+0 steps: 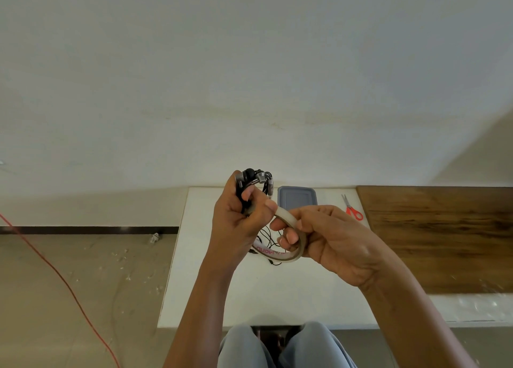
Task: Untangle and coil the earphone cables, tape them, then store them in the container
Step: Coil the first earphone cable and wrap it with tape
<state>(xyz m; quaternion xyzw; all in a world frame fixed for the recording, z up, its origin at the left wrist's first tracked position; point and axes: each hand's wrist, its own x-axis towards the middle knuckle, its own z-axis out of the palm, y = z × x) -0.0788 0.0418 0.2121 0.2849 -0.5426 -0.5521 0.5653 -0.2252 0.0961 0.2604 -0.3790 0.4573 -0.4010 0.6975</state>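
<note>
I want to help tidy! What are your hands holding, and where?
The left hand grips the coiled earphones around the bundle's lower part, earbuds poking out on top. The right hand holds the tape roll with fingers through its hole.

Red-handled scissors (350, 208) on white table (277, 292), near wooden panel (444, 237). Orange cord (65, 281) crossing littered floor (41, 312), left side.
</note>
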